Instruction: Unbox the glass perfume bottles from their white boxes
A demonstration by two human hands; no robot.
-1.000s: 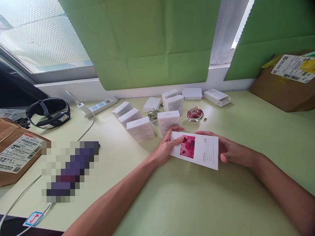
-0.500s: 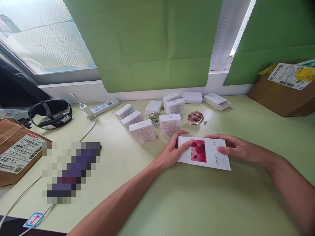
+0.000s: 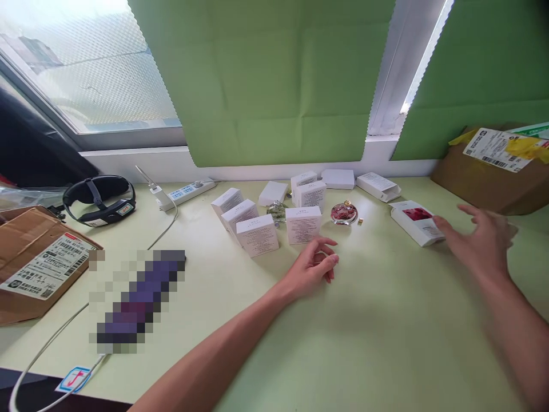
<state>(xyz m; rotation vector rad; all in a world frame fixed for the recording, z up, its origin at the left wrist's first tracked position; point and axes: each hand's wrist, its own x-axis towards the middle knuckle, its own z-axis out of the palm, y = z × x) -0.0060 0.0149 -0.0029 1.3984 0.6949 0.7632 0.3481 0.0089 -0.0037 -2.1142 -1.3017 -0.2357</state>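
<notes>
A white box with a red rose picture lies on the pale green table at the right. My right hand is just right of it, fingers spread and blurred, holding nothing; whether a fingertip still touches the box I cannot tell. My left hand rests on the table with fingers loosely curled and nothing in it, in front of a small white box. Several more small white boxes stand behind it, with a round pink glass bottle and a clear bottle.
A cardboard parcel sits at the far right, another at the left edge. A black headset, a white power strip with cable, and a blurred dark object lie at the left. Green paper covers the window.
Both hands held the rose box in the middle; now it lies at the right, my right hand has let it go, and my left hand stays at the centre.
</notes>
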